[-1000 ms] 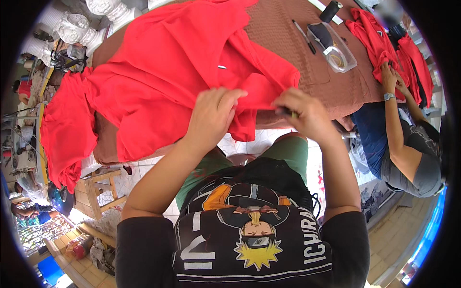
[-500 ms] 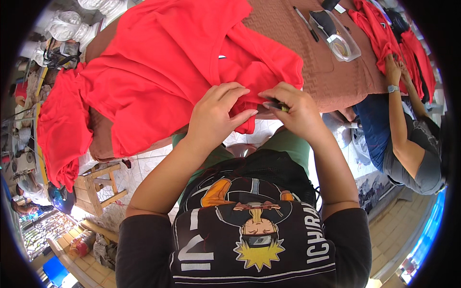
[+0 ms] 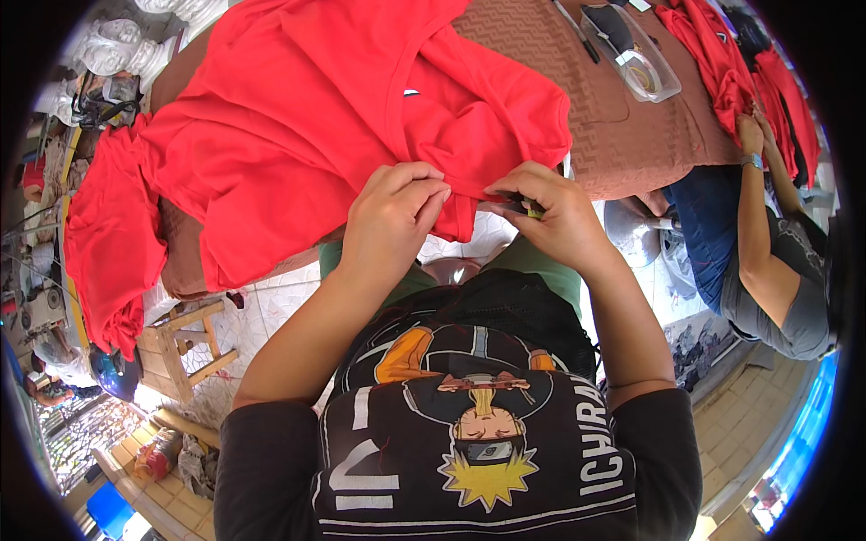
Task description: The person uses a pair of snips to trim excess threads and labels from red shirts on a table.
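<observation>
A large red garment [image 3: 289,126] lies bunched over the near edge of the table, with a lower fold hanging toward my lap. My left hand [image 3: 390,216] is closed in a pinch at the garment's near edge, thumb and fingertips pressed together on the cloth. To the right, my right hand [image 3: 561,216] is closed too. Its fingertips are at the same edge, and small dark thread snips [image 3: 516,206] with a yellow-green part lie in its grip, mostly hidden by the fingers. A short gap separates the two hands.
A brown quilted cover [image 3: 541,99] drapes the table. A clear plastic box [image 3: 666,88] with small items and a black pen [image 3: 577,32] lie at the far right. Beyond, a co-worker's hands [image 3: 750,133] handle other red cloth [image 3: 708,54]. A wooden stool [image 3: 176,356] stands at left.
My left thumb has closed against the fingers, which were apart before. Both hands have shifted slightly, and the hanging fold has moved a little. The co-worker's hands have moved nearer the table's edge.
</observation>
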A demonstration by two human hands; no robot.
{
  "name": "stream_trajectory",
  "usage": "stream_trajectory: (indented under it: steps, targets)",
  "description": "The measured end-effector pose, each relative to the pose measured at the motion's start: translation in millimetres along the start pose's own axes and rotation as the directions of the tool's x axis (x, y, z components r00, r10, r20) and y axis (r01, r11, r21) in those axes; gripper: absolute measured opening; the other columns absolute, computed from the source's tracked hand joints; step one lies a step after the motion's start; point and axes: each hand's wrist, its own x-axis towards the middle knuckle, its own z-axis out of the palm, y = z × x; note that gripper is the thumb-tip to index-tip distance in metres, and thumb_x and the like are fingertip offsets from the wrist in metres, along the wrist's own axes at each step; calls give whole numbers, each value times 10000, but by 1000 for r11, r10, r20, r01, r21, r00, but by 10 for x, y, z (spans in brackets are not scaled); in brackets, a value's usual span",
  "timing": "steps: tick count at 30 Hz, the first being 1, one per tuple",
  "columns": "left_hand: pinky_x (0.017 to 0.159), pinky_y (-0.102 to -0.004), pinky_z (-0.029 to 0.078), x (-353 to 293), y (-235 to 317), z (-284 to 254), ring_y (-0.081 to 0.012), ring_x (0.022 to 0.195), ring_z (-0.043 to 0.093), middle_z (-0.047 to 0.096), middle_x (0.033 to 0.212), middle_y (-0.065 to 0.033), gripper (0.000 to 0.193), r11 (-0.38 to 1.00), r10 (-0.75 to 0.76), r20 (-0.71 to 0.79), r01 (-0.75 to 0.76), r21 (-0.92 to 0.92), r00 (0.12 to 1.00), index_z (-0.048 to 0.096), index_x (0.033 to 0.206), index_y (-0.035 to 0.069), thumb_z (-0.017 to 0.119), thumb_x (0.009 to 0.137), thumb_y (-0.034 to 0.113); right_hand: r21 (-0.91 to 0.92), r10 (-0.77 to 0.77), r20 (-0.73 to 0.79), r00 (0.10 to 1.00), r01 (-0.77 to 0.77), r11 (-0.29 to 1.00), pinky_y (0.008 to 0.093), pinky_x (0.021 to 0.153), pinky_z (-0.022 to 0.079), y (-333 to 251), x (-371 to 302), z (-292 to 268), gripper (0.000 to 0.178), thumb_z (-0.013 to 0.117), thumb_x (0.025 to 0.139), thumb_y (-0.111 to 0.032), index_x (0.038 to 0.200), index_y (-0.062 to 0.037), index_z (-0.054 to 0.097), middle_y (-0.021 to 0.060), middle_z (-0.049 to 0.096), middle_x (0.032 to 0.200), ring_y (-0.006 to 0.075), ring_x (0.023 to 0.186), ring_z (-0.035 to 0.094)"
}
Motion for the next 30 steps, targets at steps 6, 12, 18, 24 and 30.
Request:
stream_trajectory:
  steps: [6, 12, 18, 24, 30]
  targets:
    - [760, -328, 505, -45, 18, -73, -227, 869, 627, 661, 943, -63, 122, 999, -15, 42, 16, -32, 999, 709, 879, 18, 739, 762, 38, -46, -76, -144, 987, 71, 996, 350, 666, 528, -272, 73, -18, 296, 736, 783, -118, 1062, -68, 649, 89, 640, 936, 245, 780, 668]
    - [776, -317, 504, -40, 47, -96, -223, 895, 634, 664, 958, -64, 132, 986, -85, 59, 92, -140, 995, 707, 900, 25, 720, 769, 30, -141, -135, -73, 988, 124, 982, 366, 631, 520, -232, 108, 53, 264, 714, 791, -120, 1040, -75, 639, 74, 629, 908, 265, 779, 664]
    - [748, -346, 508, -34, 25, -59, -249, 864, 622, 652, 943, -63, 120, 979, -85, 13, 86, -183, 996, 694, 876, 34, 710, 759, 53, -251, -182, -59, 982, 162, 954, 390, 604, 508, -198, 135, 127, 258, 700, 776, -122, 1025, -77, 647, 74, 612, 876, 287, 742, 640]
    - [751, -347, 516, -36, 33, -56, -247, 862, 632, 661, 953, -59, 108, 969, -117, -6, 113, -218, 993, 696, 874, 29, 712, 773, 65, -266, -186, -79, 979, 160, 951, 398, 601, 509, -190, 140, 144, 245, 695, 781, -125, 1016, -79, 647, 79, 612, 873, 294, 735, 637]
    - [750, -342, 514, -20, 39, -117, -238, 864, 634, 668, 979, -39, 108, 986, -45, -7, 43, -159, 999, 703, 876, 43, 718, 773, 73, -288, -210, -110, 971, 171, 942, 396, 595, 509, -227, 166, 165, 186, 675, 819, -142, 987, -69, 645, 76, 624, 855, 295, 725, 639]
